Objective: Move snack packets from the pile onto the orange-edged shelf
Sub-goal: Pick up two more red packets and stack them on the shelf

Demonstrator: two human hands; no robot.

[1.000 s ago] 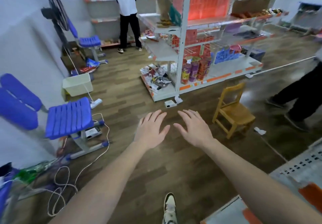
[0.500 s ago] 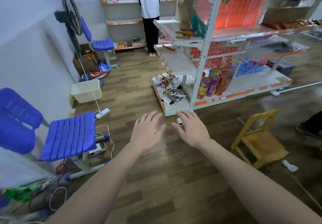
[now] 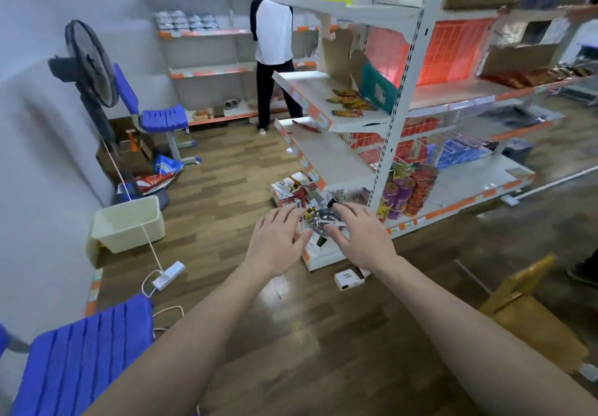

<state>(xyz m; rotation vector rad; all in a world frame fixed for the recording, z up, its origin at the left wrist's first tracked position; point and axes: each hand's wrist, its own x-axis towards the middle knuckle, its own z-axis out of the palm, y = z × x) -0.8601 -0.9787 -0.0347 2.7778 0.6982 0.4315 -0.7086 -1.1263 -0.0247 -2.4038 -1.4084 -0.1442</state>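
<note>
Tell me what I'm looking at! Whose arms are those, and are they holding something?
No machine here: a person wears a camera on their head, so you see their own two arms from above. The left hand and right hand are open, fingers spread, holding nothing. They reach toward a pile of snack packets on the lowest shelf, where a shiny metal bowl also sits. Higher up, an orange-edged shelf already carries a few packets. Another person stands far behind.
</note>
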